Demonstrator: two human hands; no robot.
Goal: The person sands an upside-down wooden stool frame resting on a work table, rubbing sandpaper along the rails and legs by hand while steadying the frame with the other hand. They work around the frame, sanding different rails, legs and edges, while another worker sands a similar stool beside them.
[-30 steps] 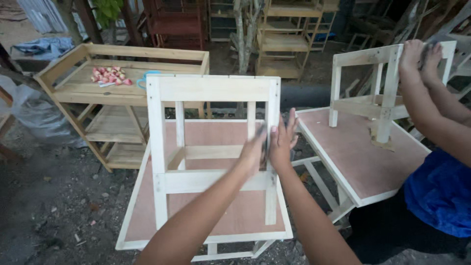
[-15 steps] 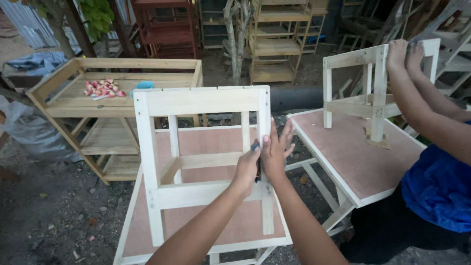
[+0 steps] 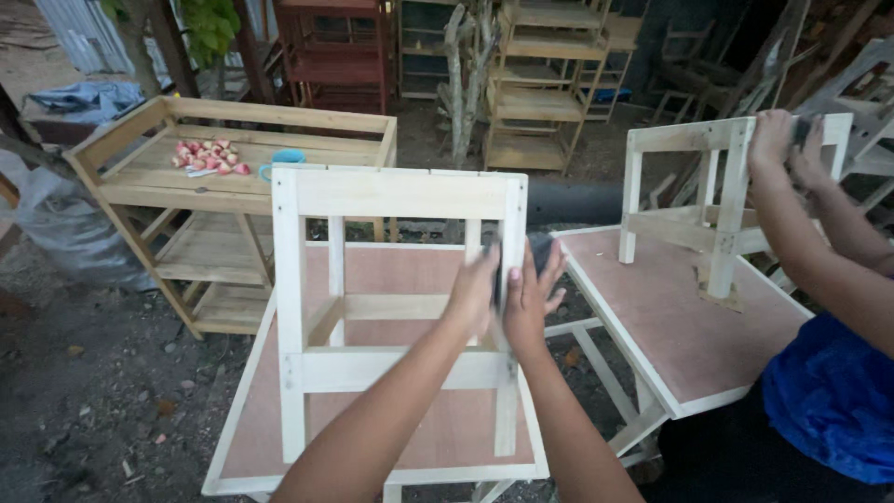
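Both forearms bare, no sleeves, no gloves; left hand (image 3: 473,296), right hand (image 3: 529,300) ringless.

Single head-worn view, looking forward and down from just above the near bench (image 3: 251,410). Close in on the pale wooden frame (image 3: 400,307) at centre, both forearms entering from the bottom edge. Second bench (image 3: 680,345) at right, shelving (image 3: 233,186) far left, stacked furniture along the far background.

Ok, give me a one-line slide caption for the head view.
Both hands, left hand and right hand, press on a pale wooden frame's upright, a co-worker's hands alongside.
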